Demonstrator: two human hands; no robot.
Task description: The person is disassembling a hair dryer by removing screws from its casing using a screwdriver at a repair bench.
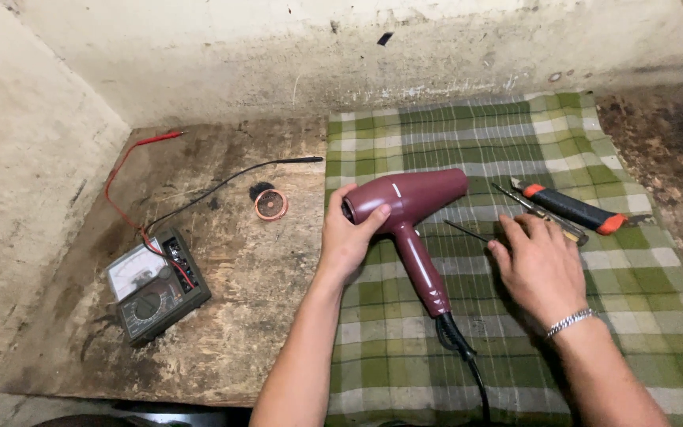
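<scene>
The left hand (347,237) is wrapped around the rear of the maroon hair dryer (410,217), which lies on the checked cloth (515,348). The right hand (541,265) lies flat over a screwdriver (468,232), hiding its handle, so I cannot tell its grip.

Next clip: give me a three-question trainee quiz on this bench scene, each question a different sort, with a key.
1. True or false: the left hand grips the rear end of the maroon hair dryer.
2. What lies under the right hand? A) thin screwdriver B) multimeter C) utility knife
3. Fill in: the hair dryer rests on a green checked ____.

Key: 1 true; 2 A; 3 cloth.
</scene>
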